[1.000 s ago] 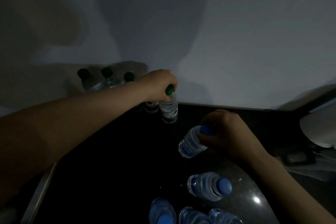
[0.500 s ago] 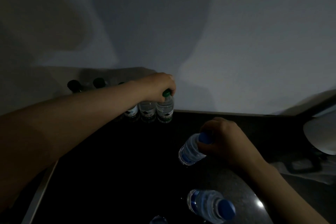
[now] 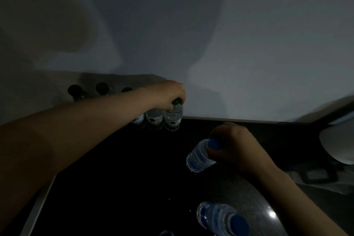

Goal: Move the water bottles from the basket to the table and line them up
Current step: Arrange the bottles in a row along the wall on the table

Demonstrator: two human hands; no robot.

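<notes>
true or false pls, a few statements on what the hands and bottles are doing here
1. The left hand grips the top of a green-capped bottle. True.
2. The right hand holds nothing. False: it grips a blue-capped bottle round its cap.
3. The other green-capped bottles stand in a row along the wall. True.
4. A hand touches the near bottle. False: it is apart from both hands.
</notes>
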